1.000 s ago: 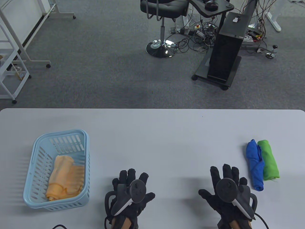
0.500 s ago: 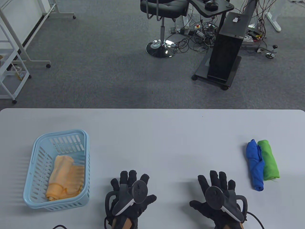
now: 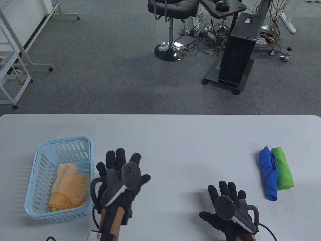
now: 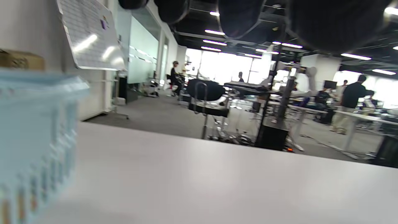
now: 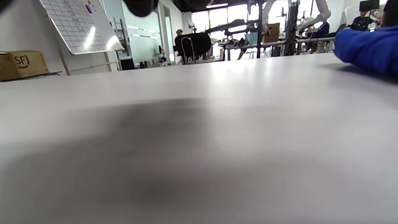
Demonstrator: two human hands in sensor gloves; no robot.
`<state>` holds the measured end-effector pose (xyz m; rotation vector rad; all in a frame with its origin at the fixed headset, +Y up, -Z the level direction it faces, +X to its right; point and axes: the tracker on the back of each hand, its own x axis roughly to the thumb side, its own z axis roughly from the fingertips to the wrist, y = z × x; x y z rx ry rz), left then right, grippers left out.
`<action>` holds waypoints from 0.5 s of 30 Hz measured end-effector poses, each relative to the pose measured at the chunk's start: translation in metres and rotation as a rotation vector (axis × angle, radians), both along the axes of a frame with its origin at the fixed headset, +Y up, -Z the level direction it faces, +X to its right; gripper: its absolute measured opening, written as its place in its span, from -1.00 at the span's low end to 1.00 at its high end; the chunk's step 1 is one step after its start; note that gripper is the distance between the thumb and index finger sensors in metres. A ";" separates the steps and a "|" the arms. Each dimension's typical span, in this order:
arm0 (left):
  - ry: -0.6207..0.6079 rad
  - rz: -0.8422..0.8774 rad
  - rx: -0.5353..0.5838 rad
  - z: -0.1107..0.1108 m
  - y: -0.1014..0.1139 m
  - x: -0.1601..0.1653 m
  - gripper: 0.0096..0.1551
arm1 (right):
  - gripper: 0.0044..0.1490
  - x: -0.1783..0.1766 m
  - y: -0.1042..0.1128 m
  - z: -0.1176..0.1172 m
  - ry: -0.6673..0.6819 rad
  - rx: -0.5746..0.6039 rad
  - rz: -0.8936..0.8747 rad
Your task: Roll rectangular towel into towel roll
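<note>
Orange towel (image 3: 69, 187) lies crumpled inside the light blue basket (image 3: 37, 153) at the table's (image 3: 170, 140) left side, held by neither hand. Left hand (image 3: 120, 177) is raised just right of the basket, fingers spread and straight, holding nothing; its wrist view shows the basket wall (image 4: 34, 130) close at the left. Right hand (image 3: 227, 208) sits low near the table's front edge, fingers spread, holding nothing. Blue towel roll (image 3: 268, 173) and green towel roll (image 3: 283, 168) lie touching side by side at the right, apart from the right hand.
</note>
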<state>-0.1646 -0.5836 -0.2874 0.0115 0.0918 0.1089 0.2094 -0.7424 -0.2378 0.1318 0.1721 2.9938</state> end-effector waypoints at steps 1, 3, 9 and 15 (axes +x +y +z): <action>0.032 -0.014 0.001 -0.006 0.008 -0.012 0.00 | 0.34 0.000 0.000 0.000 0.000 -0.001 0.000; 0.126 -0.037 -0.044 -0.022 0.023 -0.047 -0.03 | 0.34 0.000 0.000 0.000 0.000 -0.006 0.003; 0.304 -0.026 -0.172 -0.050 0.017 -0.131 -0.12 | 0.34 0.002 -0.003 -0.003 -0.015 -0.050 0.026; 0.377 -0.012 -0.425 -0.071 -0.050 -0.173 -0.15 | 0.33 0.005 -0.010 -0.005 -0.037 -0.095 0.050</action>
